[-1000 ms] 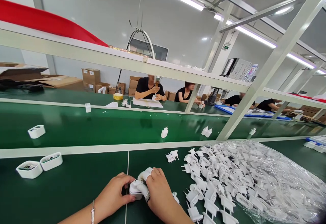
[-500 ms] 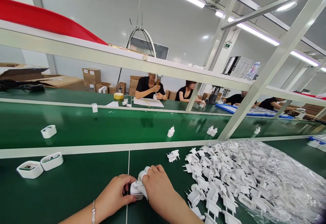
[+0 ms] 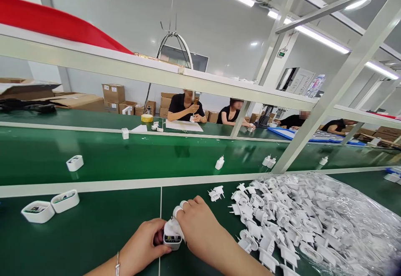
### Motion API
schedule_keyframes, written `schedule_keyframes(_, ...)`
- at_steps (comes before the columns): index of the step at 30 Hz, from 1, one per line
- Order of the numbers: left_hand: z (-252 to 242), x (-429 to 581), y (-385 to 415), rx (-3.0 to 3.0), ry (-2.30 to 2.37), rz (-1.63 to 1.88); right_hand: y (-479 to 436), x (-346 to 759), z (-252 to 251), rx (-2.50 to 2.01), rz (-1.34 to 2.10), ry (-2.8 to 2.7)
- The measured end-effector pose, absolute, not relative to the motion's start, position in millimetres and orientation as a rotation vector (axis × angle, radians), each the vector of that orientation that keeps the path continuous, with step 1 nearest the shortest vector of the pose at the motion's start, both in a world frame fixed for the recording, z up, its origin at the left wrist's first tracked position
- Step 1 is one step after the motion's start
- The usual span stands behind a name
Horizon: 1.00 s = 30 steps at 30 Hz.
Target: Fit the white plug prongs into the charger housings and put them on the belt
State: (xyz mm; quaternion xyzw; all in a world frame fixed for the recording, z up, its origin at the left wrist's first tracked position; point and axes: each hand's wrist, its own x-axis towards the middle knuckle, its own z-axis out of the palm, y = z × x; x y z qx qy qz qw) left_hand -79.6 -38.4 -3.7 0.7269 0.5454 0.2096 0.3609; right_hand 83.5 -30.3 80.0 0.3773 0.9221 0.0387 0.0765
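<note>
Two hands grasp a white plug adapter (image 3: 172,235) just left of the pile of white plug inserts (image 3: 275,226), its long axis pointing away from the person, left hand (image 3: 142,240) clasping its left side, right hand (image 3: 200,230) closed over its far end.

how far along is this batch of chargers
Done, it seems: white adapters standing on the green belt. In hand: one white charger, held by the left hand and right hand. Remaining: a big heap of pronged white plug pieces on plastic sheeting.
</note>
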Motion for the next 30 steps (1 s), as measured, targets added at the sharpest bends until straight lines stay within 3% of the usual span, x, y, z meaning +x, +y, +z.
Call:
schedule_keyframes(14,3,-78,-40,1.841,1.385,0.539,-35,74,69,1.082,0.135,2.681)
schedule_keyframes(30,2,-76,-47,1.949,1.393,0.666,-57,82,44,1.441,0.2,2.726)
